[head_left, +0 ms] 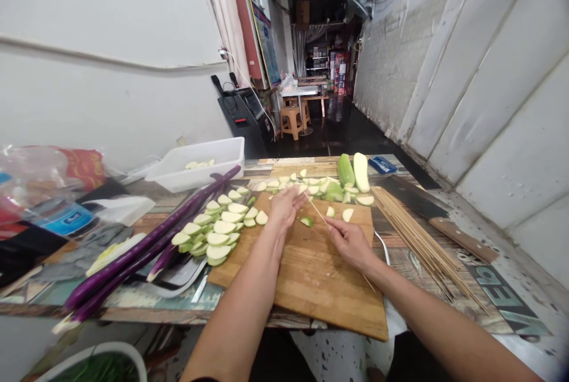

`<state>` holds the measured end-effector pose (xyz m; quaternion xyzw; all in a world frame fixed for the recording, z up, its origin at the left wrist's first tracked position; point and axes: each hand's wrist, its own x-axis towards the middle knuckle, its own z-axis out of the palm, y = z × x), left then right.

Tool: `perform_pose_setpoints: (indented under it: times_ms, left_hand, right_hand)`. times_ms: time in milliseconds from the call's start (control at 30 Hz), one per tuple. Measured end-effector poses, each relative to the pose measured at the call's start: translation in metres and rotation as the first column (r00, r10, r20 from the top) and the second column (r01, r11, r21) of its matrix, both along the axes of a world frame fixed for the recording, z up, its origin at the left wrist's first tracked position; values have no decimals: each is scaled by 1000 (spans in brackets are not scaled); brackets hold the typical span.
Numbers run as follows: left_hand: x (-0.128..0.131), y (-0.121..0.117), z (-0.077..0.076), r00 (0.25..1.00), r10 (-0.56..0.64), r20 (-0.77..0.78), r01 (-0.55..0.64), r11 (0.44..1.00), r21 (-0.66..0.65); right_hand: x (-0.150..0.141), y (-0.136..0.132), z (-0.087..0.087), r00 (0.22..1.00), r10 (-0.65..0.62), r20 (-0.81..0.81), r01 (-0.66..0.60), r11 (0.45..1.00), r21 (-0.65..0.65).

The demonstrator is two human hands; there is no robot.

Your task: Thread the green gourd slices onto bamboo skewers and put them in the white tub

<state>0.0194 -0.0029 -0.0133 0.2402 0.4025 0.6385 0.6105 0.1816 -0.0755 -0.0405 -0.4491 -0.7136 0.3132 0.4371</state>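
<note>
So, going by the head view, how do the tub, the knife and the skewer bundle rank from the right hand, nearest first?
From the right hand:
1. Skewer bundle: just right of the board.
2. Knife: right, beyond the bundle.
3. Tub: far left, towards the back.

The table (213, 305) bears a wooden cutting board (329, 287) near its middle. Left of that lie long eggplants (146, 236); at far left sits a white tub (200, 159). Right of the board are skewers (413, 239) and a cleaver (418, 198), with a blue dish (383, 164) farther off.
</note>
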Motion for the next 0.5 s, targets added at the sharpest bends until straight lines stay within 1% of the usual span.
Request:
perform_pose_setpoints:
  times_ms: [67, 167, 300, 367, 433, 500]
  left_hand:
    - [1, 1, -1, 1000, -8, 25, 8, 1000, 1]
    - [3, 3, -1, 993, -16, 117, 14, 1000, 19]
    - [6, 2, 1, 973, -64, 220, 68, 998, -13]
    - [7, 1, 2, 966, -77, 246, 87, 996, -31]
    - [7, 0, 2, 964, -76, 255, 88, 996, -36]
    - [7, 0, 1, 972, -49, 231, 58, 998, -33]
  right_hand:
    - [0, 1, 0, 1000, 9, -5, -9, 1000, -19]
    - [0, 3, -1, 998, 21, -65, -28, 993, -112]
    - [-2, 3, 1, 973, 52, -223, -115, 954, -278]
    - [-3, 3, 2, 960, 53, -276, -147, 932, -331]
    - [-4, 2, 3, 956, 53, -287, -155, 926, -345]
    - [-4, 2, 3, 966, 48, -253, -130, 939, -318]
